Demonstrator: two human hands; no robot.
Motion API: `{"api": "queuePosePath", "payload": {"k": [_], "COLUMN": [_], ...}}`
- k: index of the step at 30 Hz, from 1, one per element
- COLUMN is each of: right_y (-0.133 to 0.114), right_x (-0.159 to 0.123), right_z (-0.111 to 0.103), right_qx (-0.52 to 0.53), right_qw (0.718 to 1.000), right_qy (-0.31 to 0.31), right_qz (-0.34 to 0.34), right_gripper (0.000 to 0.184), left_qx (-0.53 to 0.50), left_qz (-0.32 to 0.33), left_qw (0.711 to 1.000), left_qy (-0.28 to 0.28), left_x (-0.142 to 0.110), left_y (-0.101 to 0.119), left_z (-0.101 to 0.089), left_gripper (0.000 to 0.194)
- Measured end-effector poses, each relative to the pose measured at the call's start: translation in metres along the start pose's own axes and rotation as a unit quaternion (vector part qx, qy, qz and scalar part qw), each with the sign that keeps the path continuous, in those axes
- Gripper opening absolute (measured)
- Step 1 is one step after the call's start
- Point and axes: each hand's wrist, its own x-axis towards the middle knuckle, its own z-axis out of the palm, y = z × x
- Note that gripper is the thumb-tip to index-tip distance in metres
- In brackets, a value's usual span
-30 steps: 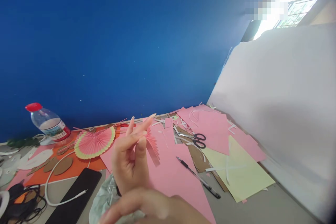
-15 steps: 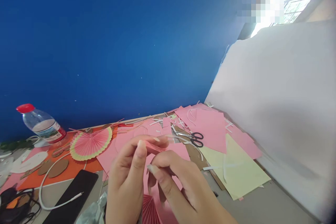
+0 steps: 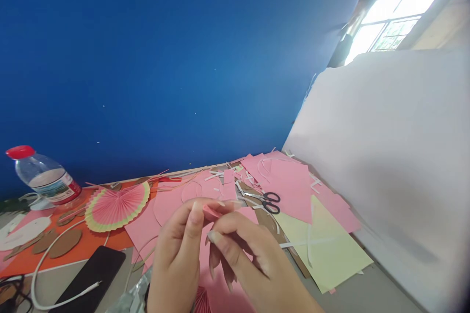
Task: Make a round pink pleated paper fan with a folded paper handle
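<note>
Between my two hands is a small folded piece of pink paper [image 3: 210,212], raised above the table. My left hand [image 3: 179,249] pinches it with the thumb against the fingers. My right hand [image 3: 249,249] is closed at the paper's right end, thumb and index finger close together; its other fingers curl below. Beneath the hands lies a pink paper sheet [image 3: 223,288]. A pleated pink paper piece [image 3: 201,301] shows at the bottom edge, partly hidden by my left hand.
Black-handled scissors [image 3: 270,202] lie beyond my right hand, near a pale yellow sheet [image 3: 330,249] and pink sheets [image 3: 290,186]. Leftward are a pleated paper fan [image 3: 117,205], a phone [image 3: 90,279], a white cable [image 3: 40,274], cardboard ovals [image 3: 66,243] and a bottle [image 3: 47,178]. A blue partition [image 3: 165,58] stands behind.
The view has shifted, so the table items sit a little lower and further left. Both hands keep nearly the same grip on the pink paper, and less of it shows.
</note>
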Motion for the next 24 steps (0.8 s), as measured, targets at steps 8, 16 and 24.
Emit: {"api": "queuePosePath", "payload": {"k": [8, 16, 24], "right_y": [0.009, 0.010, 0.010], "right_x": [0.003, 0.000, 0.003], "right_z": [0.001, 0.003, 0.001], "right_qx": [0.117, 0.094, 0.188], "right_qw": [0.992, 0.994, 0.981], "right_qy": [-0.003, 0.007, 0.036], "right_qz": [0.039, 0.049, 0.040], "right_gripper": [0.027, 0.025, 0.024], "left_qx": [0.133, 0.065, 0.164], "left_qz": [0.064, -0.002, 0.068], "left_qw": [0.989, 0.998, 0.984], "left_qy": [-0.001, -0.004, 0.007], "left_x": [0.010, 0.008, 0.004], "left_y": [0.005, 0.000, -0.012], "left_z": [0.001, 0.002, -0.003], "left_gripper": [0.028, 0.026, 0.024]}}
